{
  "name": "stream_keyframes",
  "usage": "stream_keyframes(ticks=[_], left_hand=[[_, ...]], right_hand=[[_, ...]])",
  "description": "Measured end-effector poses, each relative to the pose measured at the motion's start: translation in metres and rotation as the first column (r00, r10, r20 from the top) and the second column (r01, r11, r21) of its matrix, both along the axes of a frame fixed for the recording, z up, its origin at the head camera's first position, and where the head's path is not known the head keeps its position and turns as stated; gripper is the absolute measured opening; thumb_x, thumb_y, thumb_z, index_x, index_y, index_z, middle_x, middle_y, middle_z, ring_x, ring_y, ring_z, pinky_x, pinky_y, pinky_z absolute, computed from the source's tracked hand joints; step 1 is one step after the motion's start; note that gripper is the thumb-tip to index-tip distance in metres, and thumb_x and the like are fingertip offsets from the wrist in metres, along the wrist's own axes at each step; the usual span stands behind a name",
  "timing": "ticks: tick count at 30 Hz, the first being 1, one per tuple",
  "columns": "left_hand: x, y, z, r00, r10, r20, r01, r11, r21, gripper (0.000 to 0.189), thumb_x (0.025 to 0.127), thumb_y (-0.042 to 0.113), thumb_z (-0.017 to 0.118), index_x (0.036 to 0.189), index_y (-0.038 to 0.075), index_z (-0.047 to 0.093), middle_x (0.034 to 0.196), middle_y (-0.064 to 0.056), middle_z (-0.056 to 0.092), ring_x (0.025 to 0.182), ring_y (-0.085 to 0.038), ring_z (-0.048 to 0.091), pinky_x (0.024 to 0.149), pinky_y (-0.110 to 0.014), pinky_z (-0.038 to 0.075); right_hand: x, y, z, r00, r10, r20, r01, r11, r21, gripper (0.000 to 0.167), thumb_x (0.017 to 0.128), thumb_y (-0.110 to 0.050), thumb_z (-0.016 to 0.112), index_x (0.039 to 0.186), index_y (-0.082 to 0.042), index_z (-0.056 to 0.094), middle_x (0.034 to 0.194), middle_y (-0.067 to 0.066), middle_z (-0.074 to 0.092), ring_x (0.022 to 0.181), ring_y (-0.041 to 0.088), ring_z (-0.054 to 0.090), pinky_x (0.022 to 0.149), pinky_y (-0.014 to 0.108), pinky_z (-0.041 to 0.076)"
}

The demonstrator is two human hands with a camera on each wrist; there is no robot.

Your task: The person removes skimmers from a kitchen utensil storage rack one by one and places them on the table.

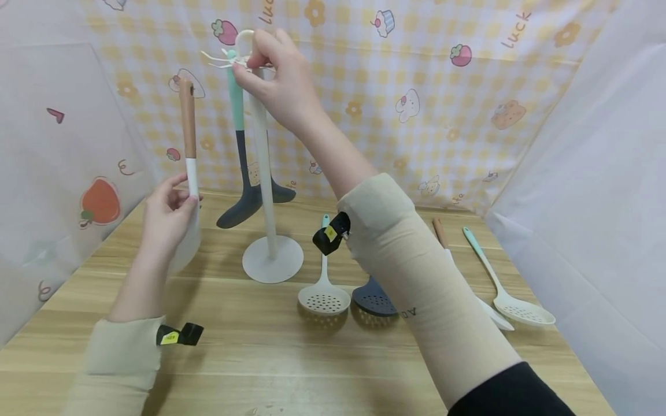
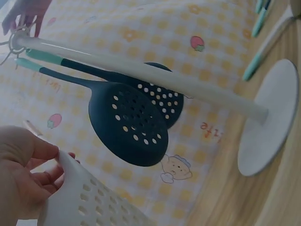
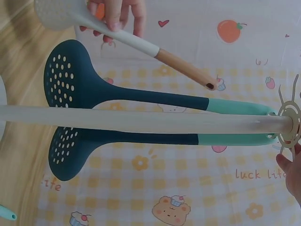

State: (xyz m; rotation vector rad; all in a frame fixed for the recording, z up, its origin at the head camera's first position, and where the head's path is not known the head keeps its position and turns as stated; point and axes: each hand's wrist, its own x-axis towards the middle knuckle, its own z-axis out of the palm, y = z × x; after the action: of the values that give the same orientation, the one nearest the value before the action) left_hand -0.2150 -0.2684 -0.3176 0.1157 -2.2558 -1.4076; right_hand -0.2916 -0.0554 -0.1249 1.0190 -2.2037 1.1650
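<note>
My left hand (image 1: 167, 211) grips a white slotted skimmer by the white part of its neck. Its wooden handle (image 1: 188, 124) points up, and its perforated bowl (image 2: 96, 200) hangs below the fingers. My right hand (image 1: 286, 78) pinches the hooked top of a white utensil stand (image 1: 262, 156) between thumb and fingers. Two dark slotted skimmers with mint handles hang from the hooks, one on the near left (image 1: 241, 209), the other behind the pole (image 1: 282, 193). The held skimmer is upright, left of the stand and apart from it.
Right of the stand's round base (image 1: 255, 263), a white skimmer (image 1: 324, 299) and a dark skimmer (image 1: 374, 297) lie on the wooden table (image 1: 234, 358). Further right are a white utensil with a wooden handle (image 1: 439, 232) and a white slotted turner (image 1: 522, 309). A checked cloth (image 1: 354, 133) hangs behind.
</note>
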Motion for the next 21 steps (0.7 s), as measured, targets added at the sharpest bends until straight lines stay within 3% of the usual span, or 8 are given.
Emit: stream_keyframes(ticks=[6, 13, 21], left_hand=[[0.004, -0.01, -0.003, 0.998, -0.028, 0.055, 0.029, 0.999, -0.016, 0.052, 0.096, 0.006, 0.053, 0.145, 0.003, 0.037, 0.093, -0.002, 0.062, 0.076, -0.005, 0.054, 0.066, -0.015, 0.046], [0.005, -0.019, -0.012, 0.988, -0.065, 0.138, 0.076, 0.994, -0.075, 0.053, 0.095, 0.005, 0.056, 0.144, 0.0, 0.037, 0.102, -0.02, 0.062, 0.072, -0.005, 0.056, 0.062, -0.019, 0.052], [0.003, -0.025, -0.023, 0.973, -0.113, 0.202, 0.13, 0.989, -0.075, 0.053, 0.094, 0.003, 0.057, 0.143, -0.002, 0.038, 0.103, -0.026, 0.061, 0.071, -0.005, 0.058, 0.061, -0.024, 0.054]], right_hand=[[0.001, -0.001, 0.0, 1.0, 0.008, 0.001, -0.008, 1.0, -0.006, 0.025, 0.088, -0.018, 0.067, 0.078, -0.011, 0.045, 0.091, -0.001, 0.039, 0.108, 0.002, 0.046, 0.082, 0.017, 0.038], [0.0, -0.001, -0.001, 1.0, -0.002, 0.012, 0.002, 1.0, 0.004, 0.026, 0.088, -0.019, 0.067, 0.077, -0.013, 0.045, 0.092, 0.0, 0.039, 0.108, 0.002, 0.047, 0.081, 0.017, 0.039], [0.0, 0.0, 0.001, 1.0, 0.009, -0.002, -0.009, 1.0, 0.018, 0.026, 0.088, -0.018, 0.066, 0.076, -0.013, 0.043, 0.092, 0.0, 0.039, 0.106, 0.004, 0.048, 0.08, 0.017, 0.038]])
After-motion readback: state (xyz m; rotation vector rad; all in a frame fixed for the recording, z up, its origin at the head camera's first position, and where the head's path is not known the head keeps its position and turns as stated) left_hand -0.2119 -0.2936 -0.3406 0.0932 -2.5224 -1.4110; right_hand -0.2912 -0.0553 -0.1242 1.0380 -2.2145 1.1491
